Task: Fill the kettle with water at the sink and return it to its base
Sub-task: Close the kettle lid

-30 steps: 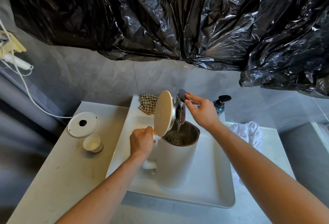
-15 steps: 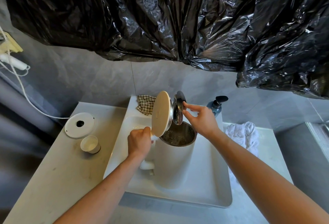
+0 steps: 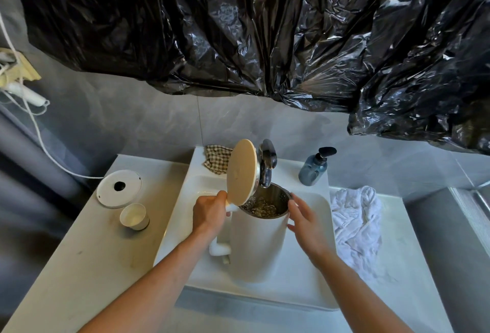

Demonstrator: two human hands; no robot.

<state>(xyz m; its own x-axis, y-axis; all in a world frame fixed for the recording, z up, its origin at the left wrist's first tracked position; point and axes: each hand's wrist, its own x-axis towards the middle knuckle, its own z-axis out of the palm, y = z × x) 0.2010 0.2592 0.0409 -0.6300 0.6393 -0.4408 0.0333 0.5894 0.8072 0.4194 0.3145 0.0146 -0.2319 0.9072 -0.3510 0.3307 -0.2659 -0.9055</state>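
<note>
A white kettle (image 3: 258, 248) stands in the white sink (image 3: 183, 216), its lid (image 3: 241, 172) flipped up and water rippling inside its steel mouth. The chrome tap (image 3: 267, 163) hangs just above that mouth. My left hand (image 3: 210, 213) grips the top of the kettle's handle. My right hand (image 3: 305, 217) hovers with fingers spread beside the kettle's right rim, holding nothing. The round white kettle base (image 3: 118, 188) lies on the counter to the left, its cord running up the wall.
A small white cup (image 3: 134, 216) stands in front of the base. A checked cloth (image 3: 218, 159) lies behind the sink, a blue soap pump bottle (image 3: 314, 167) at its back right, a white towel (image 3: 356, 224) on the right counter. Black plastic sheeting (image 3: 265, 28) hangs overhead.
My right hand has let go of the tap handle and dropped down to the right side of the kettle's rim. My left hand keeps its grip on the handle.
</note>
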